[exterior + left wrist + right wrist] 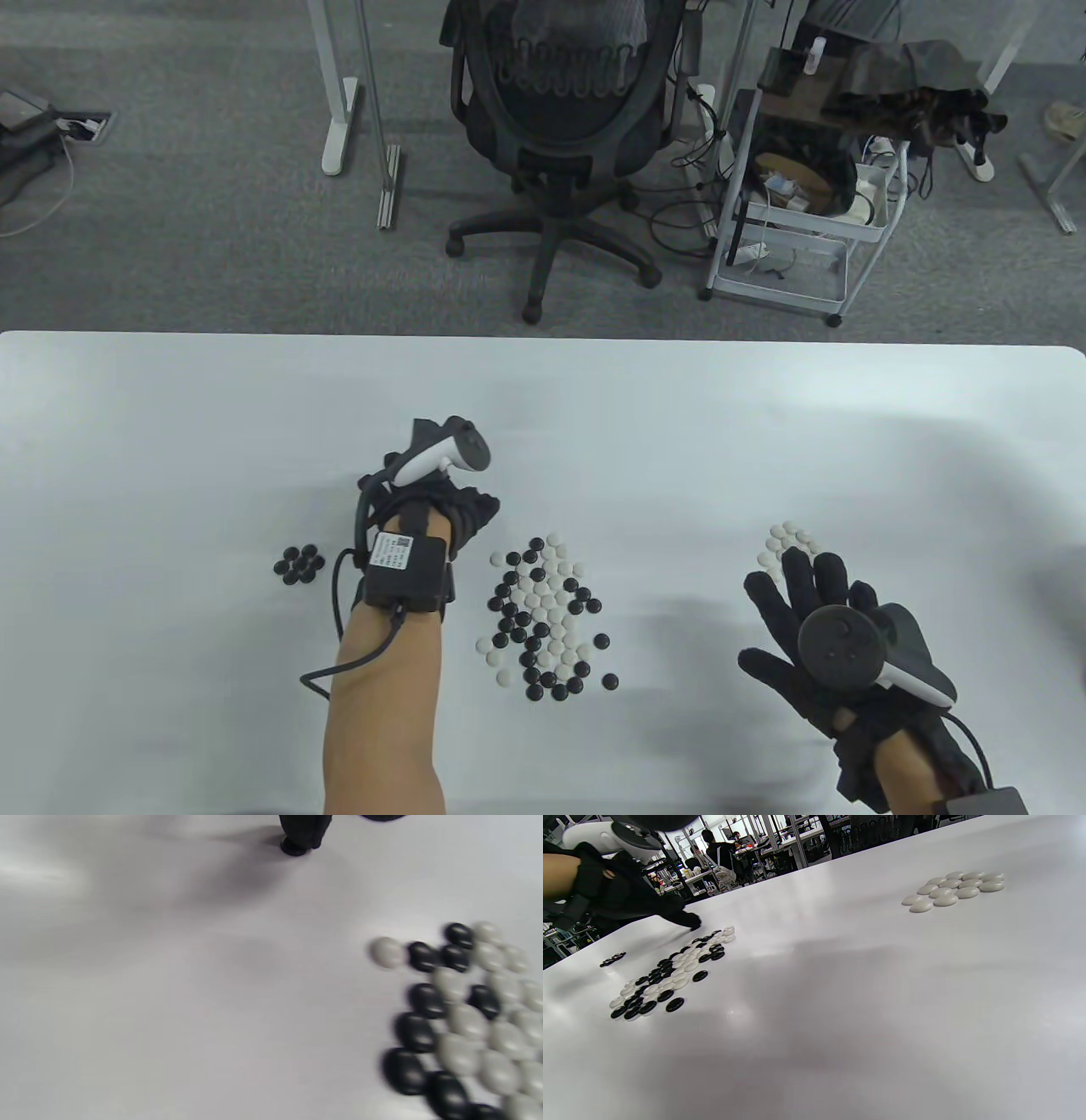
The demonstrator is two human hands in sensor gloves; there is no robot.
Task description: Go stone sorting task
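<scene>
White tabletop all the way across, nothing fancy, and nearest to me is my right hand, fingers spread flat and holding nothing, hovering just short of the little white pile I've been building on the right side. Left of that, in the middle, sits the mixed heap of stones, black and white all jumbled together. My left hand is right at the heap's far-left corner, fingers curled down toward the table; the left wrist view shows what looks like a black stone under one fingertip, but I can't tell if I'm actually pinching it or just touching it. The black pile lies well off to the left of that hand, so that's the way it should go, I'd guess. Past the table edge there's an office chair and a white cart on grey carpet.
</scene>
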